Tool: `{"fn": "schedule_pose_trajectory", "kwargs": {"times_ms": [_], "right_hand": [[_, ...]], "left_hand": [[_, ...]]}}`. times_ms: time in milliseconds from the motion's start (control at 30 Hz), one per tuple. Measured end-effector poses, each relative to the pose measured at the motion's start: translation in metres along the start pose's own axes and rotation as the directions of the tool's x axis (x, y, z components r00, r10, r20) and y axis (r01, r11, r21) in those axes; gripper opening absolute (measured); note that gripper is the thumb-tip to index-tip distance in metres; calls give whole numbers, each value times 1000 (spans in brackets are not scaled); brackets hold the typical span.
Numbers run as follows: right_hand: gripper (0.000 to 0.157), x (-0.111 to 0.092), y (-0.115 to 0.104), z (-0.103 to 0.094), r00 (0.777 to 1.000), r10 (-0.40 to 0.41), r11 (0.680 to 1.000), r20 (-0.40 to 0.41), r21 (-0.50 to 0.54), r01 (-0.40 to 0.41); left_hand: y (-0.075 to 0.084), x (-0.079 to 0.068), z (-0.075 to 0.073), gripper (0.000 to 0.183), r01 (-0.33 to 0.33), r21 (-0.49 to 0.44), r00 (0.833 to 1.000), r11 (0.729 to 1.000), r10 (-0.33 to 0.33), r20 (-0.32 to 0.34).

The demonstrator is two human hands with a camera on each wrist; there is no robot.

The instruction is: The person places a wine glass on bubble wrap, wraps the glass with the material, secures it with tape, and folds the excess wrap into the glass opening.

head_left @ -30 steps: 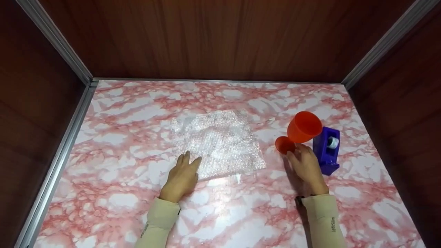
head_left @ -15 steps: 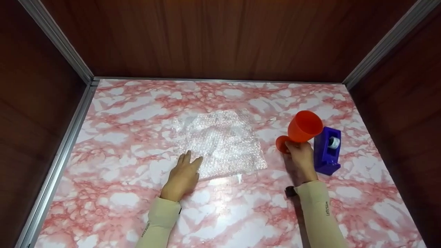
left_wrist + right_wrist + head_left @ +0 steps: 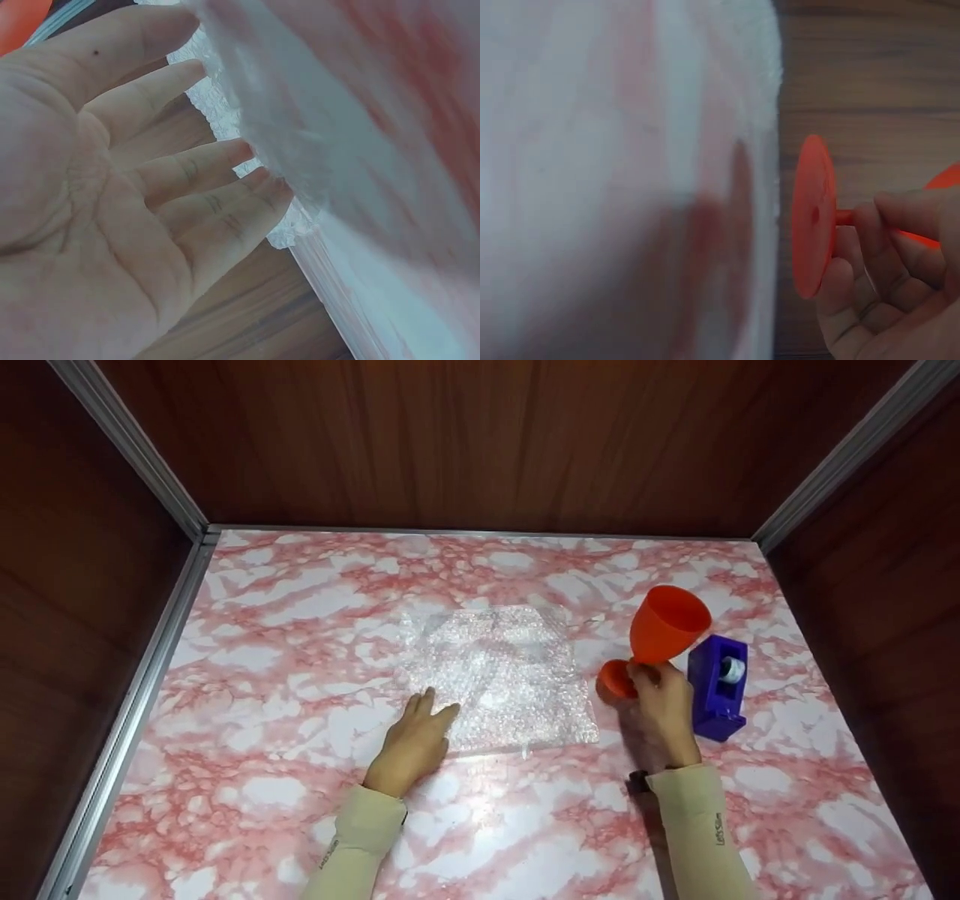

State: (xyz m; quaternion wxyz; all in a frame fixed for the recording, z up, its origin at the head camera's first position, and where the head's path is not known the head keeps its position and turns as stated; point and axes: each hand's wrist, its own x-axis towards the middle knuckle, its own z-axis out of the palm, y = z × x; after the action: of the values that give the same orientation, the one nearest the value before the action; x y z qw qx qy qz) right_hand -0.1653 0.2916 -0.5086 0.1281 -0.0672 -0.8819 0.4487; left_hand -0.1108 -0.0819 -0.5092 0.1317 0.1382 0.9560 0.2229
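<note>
The right hand had its fingers clamped on the stem of the red goblet — its slimmest grip, I judged — near the tape dispenser. The left hand, fingers apart, rested on the bubble wrap, likely keeping it flat on the surface.

The head view looks forward and down from above and behind the left hand and right hand, far enough off to take in the bench around them. Each wrist view sits close, on the palm side, facing the fingertips. Head and left wrist share the bubble wrap; head and right wrist, the orange goblet.
</note>
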Motion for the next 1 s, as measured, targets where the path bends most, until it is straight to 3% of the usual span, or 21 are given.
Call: {"fn": "schedule_pose_trajectory", "kwargs": {"times_ms": [200, 333, 467, 600, 833, 1000], "right_hand": [[16, -9, -9, -10, 987, -152, 986, -47, -68, 149], [13, -18, -14, -14, 977, -201, 978, -66, -75, 196], [12, -25, -20, -16, 976, -213, 975, -53, -71, 209], [12, -29, -29, -15, 970, -243, 968, -23, -64, 241], [8, -38, -43, -7, 973, -217, 973, 81, -67, 222], [11, -43, -53, 3, 966, -174, 984, 189, 1, 177]], "left_hand": [[17, 2, 9, 51, -32, 34, 999, 999, 30, 42], [33, 4, 19, 51, -70, 73, 997, 995, 67, 40], [48, 7, 28, 50, -117, 119, 993, 986, 114, 32], [55, 9, 32, 48, -121, 130, 993, 984, 120, 16], [54, 4, 32, 38, -149, 143, 986, 978, 158, -51], [53, -3, 27, 34, -194, 92, 972, 977, 204, -116]]}}
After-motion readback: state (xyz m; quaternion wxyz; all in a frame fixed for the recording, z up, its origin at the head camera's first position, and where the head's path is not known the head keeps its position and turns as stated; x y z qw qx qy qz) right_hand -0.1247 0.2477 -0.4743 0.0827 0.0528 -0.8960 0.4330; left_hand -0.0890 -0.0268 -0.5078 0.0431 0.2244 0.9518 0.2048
